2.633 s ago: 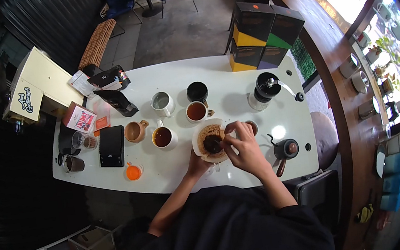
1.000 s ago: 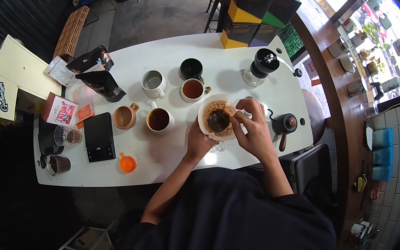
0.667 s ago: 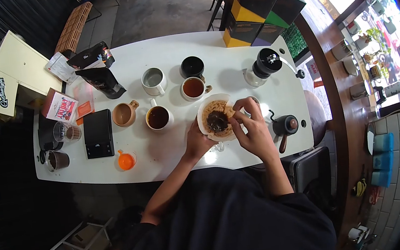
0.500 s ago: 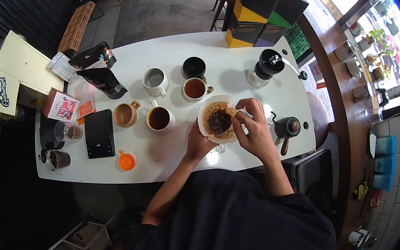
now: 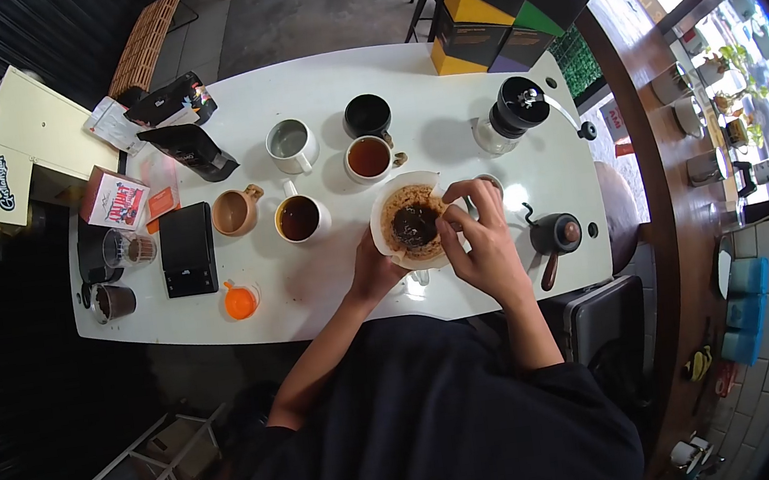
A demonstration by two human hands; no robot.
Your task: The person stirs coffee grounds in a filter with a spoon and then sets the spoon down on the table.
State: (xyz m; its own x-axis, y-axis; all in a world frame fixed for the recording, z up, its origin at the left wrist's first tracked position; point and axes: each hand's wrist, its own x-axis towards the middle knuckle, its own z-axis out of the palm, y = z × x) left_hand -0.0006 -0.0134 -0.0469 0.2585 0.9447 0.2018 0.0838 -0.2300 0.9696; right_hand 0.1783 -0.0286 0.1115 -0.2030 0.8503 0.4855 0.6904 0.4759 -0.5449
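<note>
A white paper filter in a dripper (image 5: 393,212), stained brown and holding dark wet coffee grounds (image 5: 414,225), stands near the front of the white table (image 5: 443,89). My left hand (image 5: 372,270) grips the dripper from below on its near left side. My right hand (image 5: 480,238) reaches over its right rim, fingers pinched on a thin stirring tool whose tip is in the grounds. The tool itself is too small to make out clearly.
Cups of dark coffee (image 5: 298,219) (image 5: 369,158), a tan cup (image 5: 233,211), a white mug (image 5: 288,142) and a black cup (image 5: 367,114) stand behind the dripper. A black kettle (image 5: 556,236), a hand grinder (image 5: 510,113), a scale (image 5: 187,249), an orange cup (image 5: 239,301) and stacked boxes (image 5: 500,5) surround them.
My head view has shifted slightly. Both hands stay on the dripper; my right hand's fingers have moved a little over the grounds, leftward from the right rim.
</note>
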